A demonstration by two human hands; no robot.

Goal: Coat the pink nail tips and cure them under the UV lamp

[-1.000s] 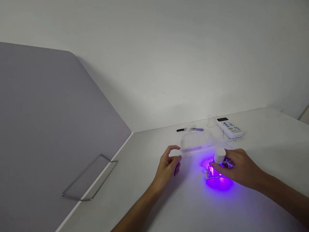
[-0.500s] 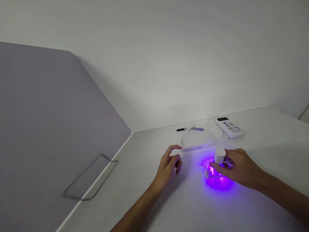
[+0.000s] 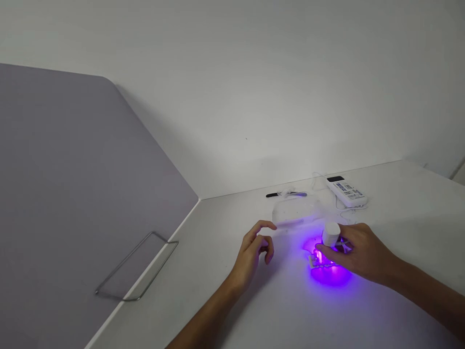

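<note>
My right hand (image 3: 358, 249) grips a small white UV lamp (image 3: 331, 234) low above the table. Violet light spreads beneath it over a pale strip (image 3: 314, 262) with small pieces on it; the glare and my fingers hide their details. My left hand (image 3: 256, 247) is held over the table to the left with nothing in it, its index finger stretched out and the others curled. That fingertip comes near the front edge of a clear plastic tray or lid (image 3: 296, 212); whether they touch I cannot tell.
Behind the clear plastic lies a dark nail file (image 3: 272, 195) with some clear material over it. A white power bank (image 3: 347, 192) with a thin white cable stands at the back right. At left, a thin metal wire frame (image 3: 140, 265) sits at the table's edge against a grey panel (image 3: 72, 184).
My left index finger has stretched slightly farther right and down, closer to the clear plastic. My right hand and the lit lamp stay nearly where they were.
</note>
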